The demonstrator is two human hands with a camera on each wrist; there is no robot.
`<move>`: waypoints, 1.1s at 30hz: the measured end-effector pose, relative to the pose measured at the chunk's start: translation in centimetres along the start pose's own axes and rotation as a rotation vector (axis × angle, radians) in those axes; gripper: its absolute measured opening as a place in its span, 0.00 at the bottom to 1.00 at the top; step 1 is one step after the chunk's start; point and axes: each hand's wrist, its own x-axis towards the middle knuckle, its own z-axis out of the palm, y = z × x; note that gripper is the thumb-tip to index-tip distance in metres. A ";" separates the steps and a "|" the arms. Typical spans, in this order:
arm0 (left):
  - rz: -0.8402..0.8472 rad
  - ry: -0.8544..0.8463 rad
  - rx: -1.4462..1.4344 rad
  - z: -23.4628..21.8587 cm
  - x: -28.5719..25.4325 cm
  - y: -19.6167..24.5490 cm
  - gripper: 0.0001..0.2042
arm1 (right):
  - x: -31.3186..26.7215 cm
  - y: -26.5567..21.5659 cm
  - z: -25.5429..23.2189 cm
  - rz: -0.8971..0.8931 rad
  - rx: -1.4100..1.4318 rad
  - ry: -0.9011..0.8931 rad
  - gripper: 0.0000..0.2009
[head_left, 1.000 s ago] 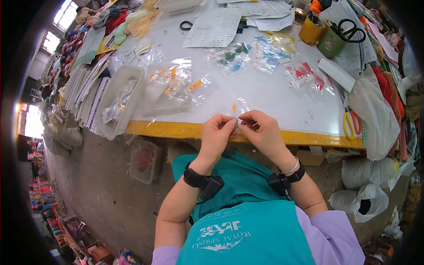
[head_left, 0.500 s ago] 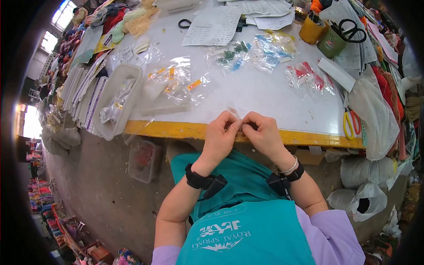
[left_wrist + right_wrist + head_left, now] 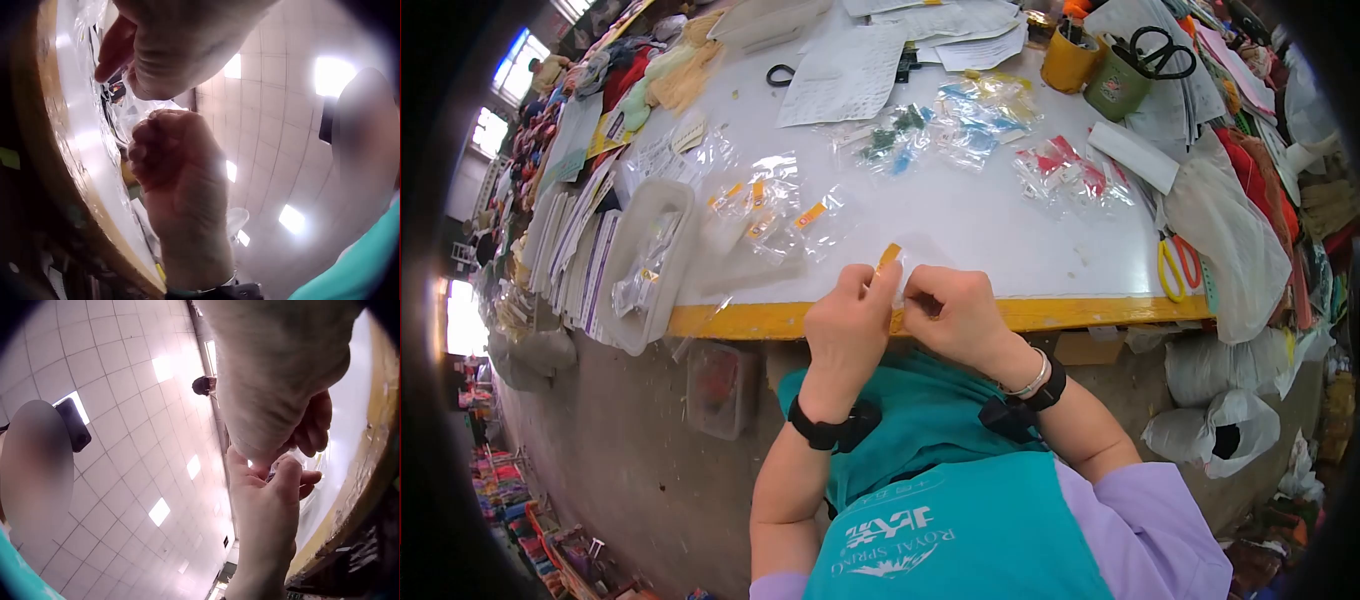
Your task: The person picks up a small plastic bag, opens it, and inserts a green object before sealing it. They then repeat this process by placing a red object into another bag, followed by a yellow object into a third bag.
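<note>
Over the front edge of the table, my left hand (image 3: 845,325) pinches a small clear plastic bag with an orange label (image 3: 889,257) standing up past its fingers. Just to its right is my right hand (image 3: 960,312), its fingers curled and its thumb against the index finger. In the left wrist view the right hand (image 3: 181,162) has its fingertips together at the edge of the clear plastic (image 3: 128,115). The left hand (image 3: 265,509) shows below the right one in the right wrist view. Fingers hide most of the bag.
Clear bags with orange labels (image 3: 810,215) lie to the left, beside a plastic bin (image 3: 683,230). Further back are bags with green and blue pieces (image 3: 895,140), red ones (image 3: 1060,165) and papers (image 3: 840,80). Yellow-handled scissors (image 3: 1168,270) lie at the right edge near a green can (image 3: 1118,90).
The hands were close together with fingertips meeting; now they stand slightly apart, the left one moved left and turned knuckles up. The orange label has come up into sight above the left fingers.
</note>
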 end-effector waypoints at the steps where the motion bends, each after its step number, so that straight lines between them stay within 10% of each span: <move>1: 0.124 -0.037 0.078 -0.2 0.1 -0.2 0.16 | 0.1 0.0 -0.2 0.045 0.030 0.022 0.04; 7: -0.002 0.003 -0.134 -0.6 0.5 -3.0 0.16 | 0.9 2.8 -4.5 -0.017 -0.126 -0.136 0.08; 16: -0.149 -0.118 0.017 -3.1 1.6 -7.0 0.20 | 2.2 14.3 -24.6 0.128 -1.132 0.079 0.08; 23: -0.142 -0.088 -0.152 -2.4 3.0 -4.6 0.18 | 2.9 16.6 -25.7 0.184 -1.261 -0.008 0.06; 29: -0.011 -0.158 -0.369 -0.4 4.8 -0.5 0.19 | 3.5 9.4 -23.7 0.341 -0.686 0.204 0.06; 33: 0.036 -0.156 -0.608 1.9 6.4 4.8 0.23 | 3.3 4.0 -16.7 0.542 0.310 0.004 0.05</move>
